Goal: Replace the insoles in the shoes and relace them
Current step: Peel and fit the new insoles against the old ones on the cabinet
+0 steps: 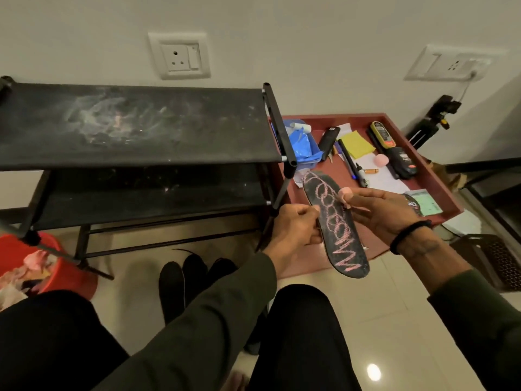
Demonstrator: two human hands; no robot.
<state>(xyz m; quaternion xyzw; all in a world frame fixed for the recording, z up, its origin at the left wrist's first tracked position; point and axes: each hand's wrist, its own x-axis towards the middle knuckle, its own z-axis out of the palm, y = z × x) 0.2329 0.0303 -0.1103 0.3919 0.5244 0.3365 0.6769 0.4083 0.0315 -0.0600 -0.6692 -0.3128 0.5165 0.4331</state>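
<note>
A black insole (335, 224) with pink chalk scribbles is held in the air in front of me. My left hand (293, 235) grips its left edge near the middle. My right hand (383, 215) pinches a small piece of pink chalk (345, 194) against the insole's right edge. On the floor between my knees lie another black insole (170, 289) and a pair of black shoes (205, 272), partly hidden by my left sleeve.
A dusty black shoe rack (135, 122) stands at the left. A red tray (439, 176) at the right holds markers, a yellow pad, another pink chalk piece (381, 160) and a blue tub. A red bucket (70, 266) sits at far left, a dark basket (496, 261) at right.
</note>
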